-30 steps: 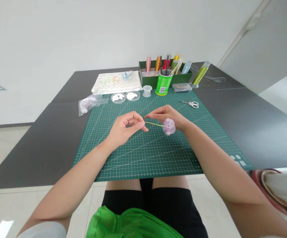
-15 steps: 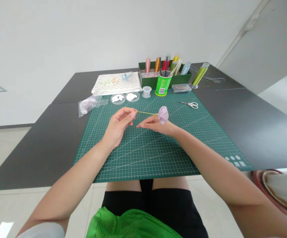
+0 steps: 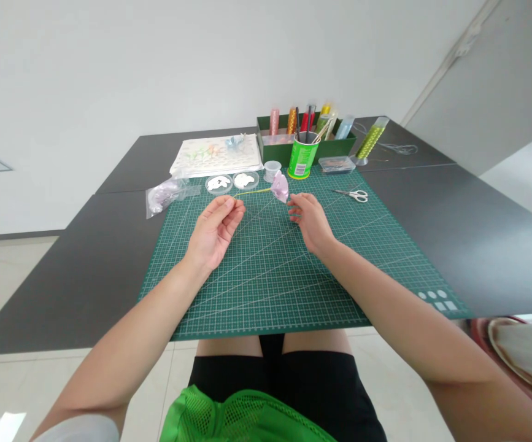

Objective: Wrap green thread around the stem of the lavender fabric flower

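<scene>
A lilac artificial flower (image 3: 280, 186) on a thin yellow-green stem (image 3: 255, 191) is held above the green cutting mat (image 3: 266, 276). My left hand (image 3: 215, 230) pinches the far end of the stem between thumb and fingers, so the stem lies nearly level with the bloom toward the right. Close by the bloom's right side is my right hand (image 3: 310, 222), its fingers slightly curled and apart. Whether a fingertip touches the petals I cannot tell.
Behind the hands stand two shallow dishes of white pieces (image 3: 218, 184), a small clear tub (image 3: 272, 170) and a green can of tools (image 3: 301, 156). White-handled scissors (image 3: 356, 195) lie to the right, a plastic bag (image 3: 162, 196) to the left. A dark green box (image 3: 275, 151) holds ribbon rolls.
The flower has moved left and away from me, with its bloom turned. My right hand has come from under the stem to the bloom's right side, its fingers now more curled.
</scene>
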Demonstrator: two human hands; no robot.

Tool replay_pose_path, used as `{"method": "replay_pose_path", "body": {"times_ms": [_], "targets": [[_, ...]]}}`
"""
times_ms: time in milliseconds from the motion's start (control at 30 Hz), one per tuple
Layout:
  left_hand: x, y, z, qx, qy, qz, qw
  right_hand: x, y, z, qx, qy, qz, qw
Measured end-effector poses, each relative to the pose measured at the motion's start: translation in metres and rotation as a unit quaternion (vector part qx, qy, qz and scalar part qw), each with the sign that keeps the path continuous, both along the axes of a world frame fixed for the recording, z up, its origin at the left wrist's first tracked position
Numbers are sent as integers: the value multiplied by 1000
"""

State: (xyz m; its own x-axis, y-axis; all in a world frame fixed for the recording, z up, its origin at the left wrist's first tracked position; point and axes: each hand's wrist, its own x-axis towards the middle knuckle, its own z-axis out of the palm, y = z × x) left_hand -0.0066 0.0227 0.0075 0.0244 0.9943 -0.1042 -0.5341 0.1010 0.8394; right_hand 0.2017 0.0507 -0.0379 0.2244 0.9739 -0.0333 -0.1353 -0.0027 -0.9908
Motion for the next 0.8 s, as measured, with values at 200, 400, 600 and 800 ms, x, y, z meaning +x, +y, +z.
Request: {"method": "replay_pose_path", "body": {"times_ms": [200,400,600,800], "targets": [[7,-4,-7,1,25,-18,1000,-17,-19,13,173,-110,150,967],[18,-11,-22,44,49,-39,997,-47,-43,16,142,-73,222,962],[26,-14,-33,-17,18,-52,998,-50,-43,10,94,-37,80,992],[25,-12,-39,-39,47,-72,995,-49,-40,9,51,35,58,996]]}}
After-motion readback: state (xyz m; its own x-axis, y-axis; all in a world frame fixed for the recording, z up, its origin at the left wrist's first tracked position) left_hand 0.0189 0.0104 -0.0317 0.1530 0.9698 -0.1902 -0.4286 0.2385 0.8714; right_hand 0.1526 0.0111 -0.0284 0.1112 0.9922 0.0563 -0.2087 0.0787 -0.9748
